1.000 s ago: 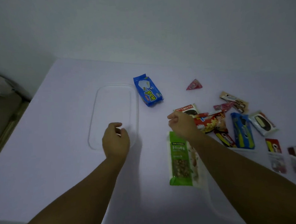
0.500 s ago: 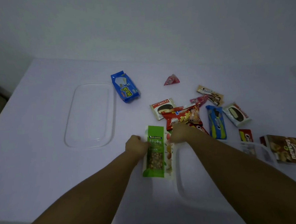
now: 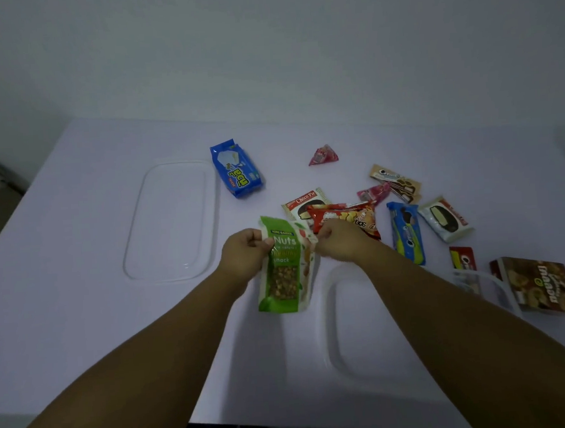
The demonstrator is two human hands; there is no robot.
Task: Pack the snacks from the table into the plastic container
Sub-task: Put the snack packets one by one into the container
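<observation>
A green nuts pouch [image 3: 286,263] is held just above the white counter [image 3: 81,292], near the middle of the view. The left hand [image 3: 244,254] pinches its upper left edge and the right hand [image 3: 339,243] pinches its upper right edge, so the pouch hangs flat between them, label facing up. Gripping both top corners likely keeps the floppy pouch steady for carrying. Both forearms reach forward from the bottom of the view, the hands level with each other. The clear plastic container [image 3: 354,325] sits just right of the pouch, under the right forearm; it looks empty. A clear lid [image 3: 172,220] lies to the left. Other snacks lie scattered beyond and to the right, among them a blue packet [image 3: 237,168] and a brown box [image 3: 540,284].
</observation>
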